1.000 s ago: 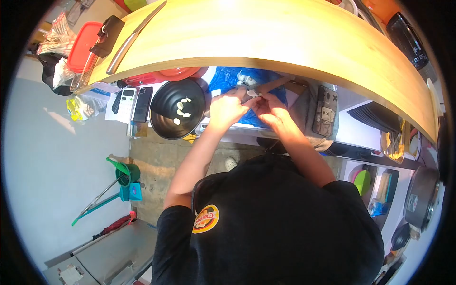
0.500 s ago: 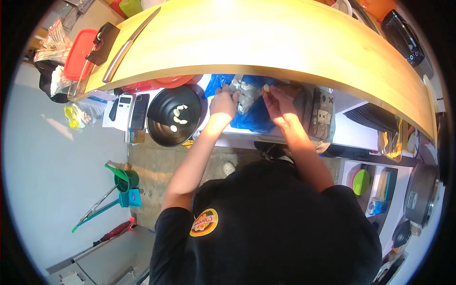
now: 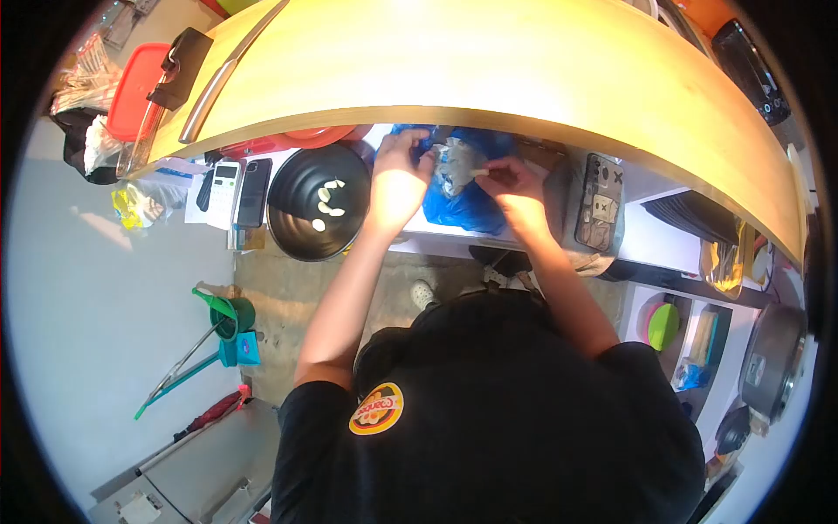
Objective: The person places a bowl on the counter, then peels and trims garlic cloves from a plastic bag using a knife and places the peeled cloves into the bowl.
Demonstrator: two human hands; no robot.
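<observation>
"Two hands over the white bench (image 3: 655, 246). What has each got?"

"The right hand (image 3: 517, 185) has its grip pinched, thumb against fingertips, on a small pale piece (image 3: 480, 172). The left hand (image 3: 400, 179) has thumb and forefinger parted; I see nothing held between them."

"Which way does the piece point?"

"Its long axis looks to run sideways, roughly along the bench's near edge, free end towards the left hand. It's over the blue bag (image 3: 463, 215), just beside a greyish crumpled heap (image 3: 454, 166)."

"And about them?"

"A black bowl (image 3: 297, 237) at the near edge, left of the left hand, with several pale pieces (image 3: 324, 195) lying at different angles inside. Left of that, a black phone (image 3: 253, 192), then a calculator (image 3: 224, 188) towards the bench's left end."

"Farther off?"

"A wooden shelf (image 3: 489, 61) over the bench's far edge, a knife (image 3: 223, 83) near its left end, handle towards us. Out from the bench's near left corner, a green bucket (image 3: 242, 320) stands on the floor (image 3: 288, 293) by a pale wall (image 3: 105, 297)."
</observation>
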